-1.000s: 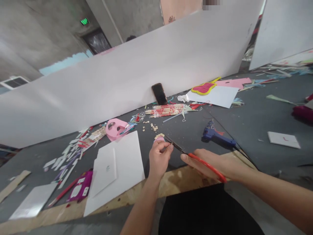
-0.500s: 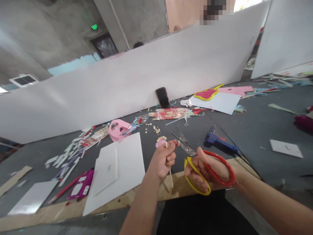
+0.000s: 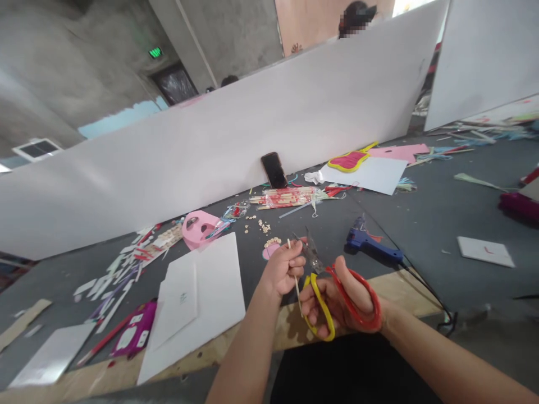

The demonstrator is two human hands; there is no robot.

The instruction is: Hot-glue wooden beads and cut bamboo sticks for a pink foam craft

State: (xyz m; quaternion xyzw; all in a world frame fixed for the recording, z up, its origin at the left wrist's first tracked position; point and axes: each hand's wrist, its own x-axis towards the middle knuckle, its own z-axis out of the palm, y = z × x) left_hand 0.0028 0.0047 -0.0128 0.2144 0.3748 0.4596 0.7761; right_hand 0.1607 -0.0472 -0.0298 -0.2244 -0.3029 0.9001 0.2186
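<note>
My left hand (image 3: 285, 270) pinches a thin wooden stick (image 3: 299, 297), whose upper tip pokes out above the fingers and whose lower end hangs below them. In my right hand (image 3: 337, 300) are scissors (image 3: 312, 255) with one red and one yellow handle loop. Their blades are parted and point up and away, close beside the fingers of my left hand. Just beyond my left hand, a small pink piece (image 3: 270, 251) lies on the table with a cluster of small pale pieces (image 3: 273, 242) at its edge.
A blue glue gun (image 3: 373, 244) with a trailing cable lies to the right. White sheets (image 3: 221, 286) and a purple pouch (image 3: 137, 331) are on the left. Bundled sticks (image 3: 284, 197), a phone (image 3: 274, 170) and a pink mask-like cutout (image 3: 200, 229) line the white partition (image 3: 189, 151).
The scissors have moved left and nearer to my left hand. The stick's upper tip now stands clear above the fingers. The whole view has shifted slightly.
</note>
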